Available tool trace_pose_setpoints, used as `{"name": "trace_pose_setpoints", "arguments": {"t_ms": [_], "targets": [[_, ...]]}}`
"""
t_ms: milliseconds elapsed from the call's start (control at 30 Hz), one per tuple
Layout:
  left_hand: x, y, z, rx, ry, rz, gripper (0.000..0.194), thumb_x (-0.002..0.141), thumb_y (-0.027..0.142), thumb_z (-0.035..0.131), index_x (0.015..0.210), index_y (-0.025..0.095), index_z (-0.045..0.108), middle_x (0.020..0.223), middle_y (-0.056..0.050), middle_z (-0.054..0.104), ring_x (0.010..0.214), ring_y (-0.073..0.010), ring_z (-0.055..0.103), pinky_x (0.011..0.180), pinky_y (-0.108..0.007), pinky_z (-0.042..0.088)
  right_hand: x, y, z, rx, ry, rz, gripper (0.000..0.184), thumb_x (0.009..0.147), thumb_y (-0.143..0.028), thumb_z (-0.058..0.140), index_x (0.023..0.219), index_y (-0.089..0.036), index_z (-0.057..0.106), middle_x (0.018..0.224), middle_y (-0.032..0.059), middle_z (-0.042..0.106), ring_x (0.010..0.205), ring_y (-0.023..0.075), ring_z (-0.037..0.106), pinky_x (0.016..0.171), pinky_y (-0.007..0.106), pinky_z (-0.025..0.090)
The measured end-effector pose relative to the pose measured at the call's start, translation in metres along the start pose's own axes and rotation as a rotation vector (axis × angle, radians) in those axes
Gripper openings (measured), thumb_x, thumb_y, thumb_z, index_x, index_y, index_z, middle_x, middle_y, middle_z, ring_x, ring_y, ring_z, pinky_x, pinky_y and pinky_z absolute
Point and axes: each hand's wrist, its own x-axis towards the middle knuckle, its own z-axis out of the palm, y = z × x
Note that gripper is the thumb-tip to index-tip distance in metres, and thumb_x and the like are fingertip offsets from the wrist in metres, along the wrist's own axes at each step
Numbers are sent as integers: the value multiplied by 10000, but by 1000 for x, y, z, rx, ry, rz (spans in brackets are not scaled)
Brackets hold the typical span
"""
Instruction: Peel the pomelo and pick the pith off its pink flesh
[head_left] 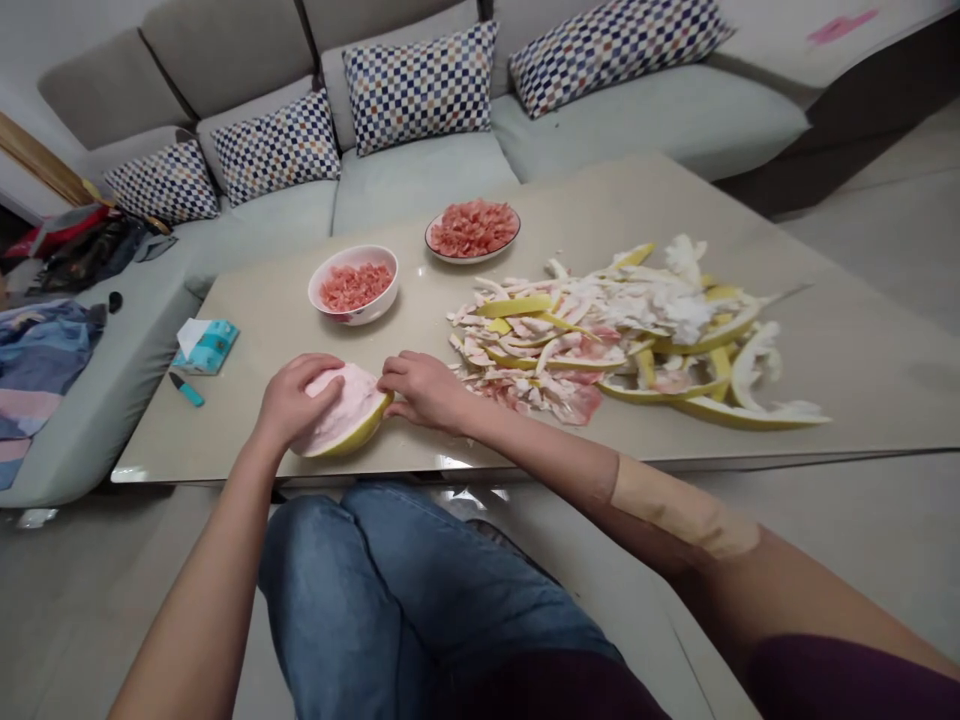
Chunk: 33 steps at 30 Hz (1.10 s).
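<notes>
While my left hand (304, 400), half-curled, grips a pomelo piece (346, 405) and my right hand (424, 390) pinches its edge, peels (660, 330) litter the table (262, 440) before a grey sofa (420, 185).

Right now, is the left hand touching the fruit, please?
Touching. The head view shows the left hand against the fruit, with its thumb lying over the pale pink face.
</notes>
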Motion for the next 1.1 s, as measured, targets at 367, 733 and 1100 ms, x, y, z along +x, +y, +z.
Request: {"name": "trace_pose_setpoints", "arguments": {"t_ms": [367,733,1100], "targets": [[6,3,1,-48,-37,26,257,806,308,559,977,211,724,1057,-33,718,1015,-198,647,979,-328,481,3,3,4,-3,-76,-102,224,829,-348,676,881,-130,661,873,99,603,846,229,509,744,326,377],[6,-3,-1,3,6,-41,278,818,341,533,983,203,707,1075,-48,699,1037,-203,633,980,-334,472,-25,-18,47,160,100,68,210,918,-316,575,842,-150,678,876,94,652,834,195,549,746,299,394],[-5,-5,1,-52,97,-67,264,836,358,548,980,214,715,1067,-44,704,1038,-196,635,993,-339,472,-45,-13,26,232,58,379,171,895,-288,647,1027,-189,694,989,65,644,826,149,600,744,260,410]]}}
